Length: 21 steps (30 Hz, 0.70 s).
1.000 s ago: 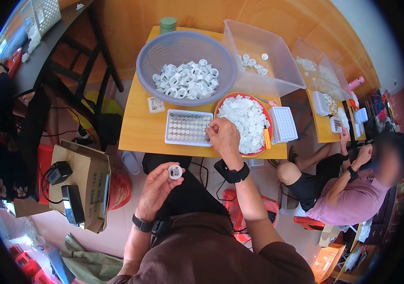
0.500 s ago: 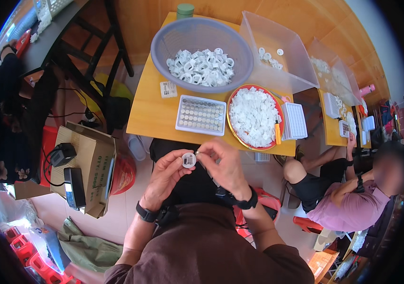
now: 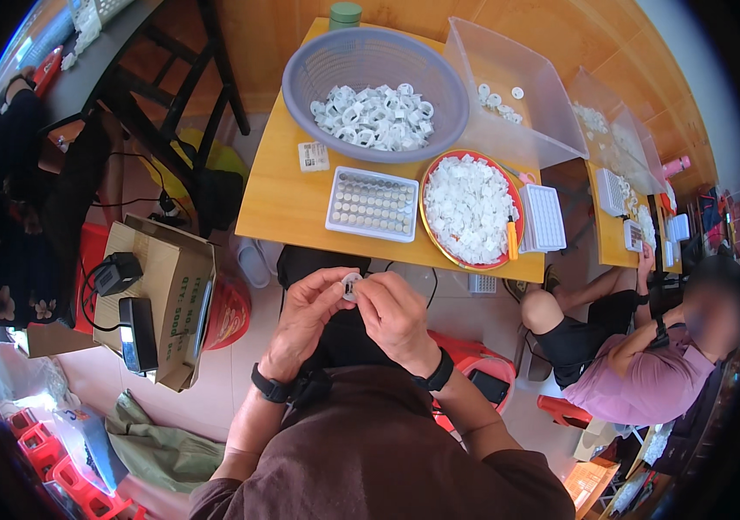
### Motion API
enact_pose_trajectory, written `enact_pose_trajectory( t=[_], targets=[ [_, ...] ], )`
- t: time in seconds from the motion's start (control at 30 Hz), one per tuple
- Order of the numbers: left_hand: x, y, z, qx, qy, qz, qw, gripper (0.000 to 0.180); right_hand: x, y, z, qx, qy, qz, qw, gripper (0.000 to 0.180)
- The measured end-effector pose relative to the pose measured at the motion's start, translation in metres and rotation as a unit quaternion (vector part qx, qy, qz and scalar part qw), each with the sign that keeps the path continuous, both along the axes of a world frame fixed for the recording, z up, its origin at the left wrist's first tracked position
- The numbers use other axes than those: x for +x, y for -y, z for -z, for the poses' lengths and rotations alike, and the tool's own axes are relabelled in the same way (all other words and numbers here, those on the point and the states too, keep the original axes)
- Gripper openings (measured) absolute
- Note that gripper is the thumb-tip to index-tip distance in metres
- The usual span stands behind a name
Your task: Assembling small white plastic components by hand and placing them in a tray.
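Between the fingertips of my left hand (image 3: 308, 314) is a small round white plastic housing (image 3: 350, 287) with a dark opening in its face. My right hand (image 3: 396, 319) is closed in a pinch, its fingertips pressed against the housing's right side; what they hold there is hidden. Both hands are above my lap, in front of the table. Nearest to them on the table is a white tray (image 3: 329, 223) with rows of small round silver button cells (image 3: 370, 208). To its right, a red, gold-rimmed plate (image 3: 427, 236) bears a heap of small white plastic pieces (image 3: 472, 208).
On the table (image 3: 283, 221) stand a grey-purple basket (image 3: 296, 113) of white housings, a clear bin (image 3: 552, 113), white stacked trays (image 3: 546, 221) and an orange-handled tool (image 3: 512, 238). Left is a cardboard box (image 3: 181, 303). A person in a pink shirt (image 3: 626, 373) sits at right.
My right hand has moved left, bringing its fingertips onto the housing. The small silver piece seen in its pinch before is now hidden. The housing has turned more edge-on.
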State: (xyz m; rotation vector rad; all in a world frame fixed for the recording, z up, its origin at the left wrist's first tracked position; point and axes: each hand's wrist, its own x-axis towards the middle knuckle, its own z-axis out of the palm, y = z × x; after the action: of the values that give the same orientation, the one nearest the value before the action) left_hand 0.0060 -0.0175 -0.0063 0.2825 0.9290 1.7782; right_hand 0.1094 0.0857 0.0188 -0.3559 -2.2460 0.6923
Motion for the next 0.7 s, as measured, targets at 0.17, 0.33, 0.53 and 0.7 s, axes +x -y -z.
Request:
enact_pose_trajectory(
  t=[0.17, 0.33, 0.53, 0.7],
  targets=[
    [-0.002, 0.001, 0.001, -0.011, 0.010, -0.003, 1.000, 0.024, -0.001, 0.004, 0.006, 0.023, -0.002, 0.001, 1.000, 0.021],
    [-0.001, -0.005, 0.002, 0.003, 0.037, -0.006, 0.999, 0.026, 0.005, 0.005, 0.008, 0.027, 0.001, 0.018, 0.999, 0.026],
    [-0.005, -0.001, 0.000, 0.015, 0.044, 0.006, 0.999, 0.029, 0.009, -0.016, 0.001, -0.100, 0.009, 0.089, 0.991, 0.022],
    [-0.003, -0.002, -0.001, 0.007, 0.046, 0.013, 0.999, 0.031, 0.006, -0.065, 0.026, -0.140, 0.023, 0.172, 0.975, 0.012]
  ],
)
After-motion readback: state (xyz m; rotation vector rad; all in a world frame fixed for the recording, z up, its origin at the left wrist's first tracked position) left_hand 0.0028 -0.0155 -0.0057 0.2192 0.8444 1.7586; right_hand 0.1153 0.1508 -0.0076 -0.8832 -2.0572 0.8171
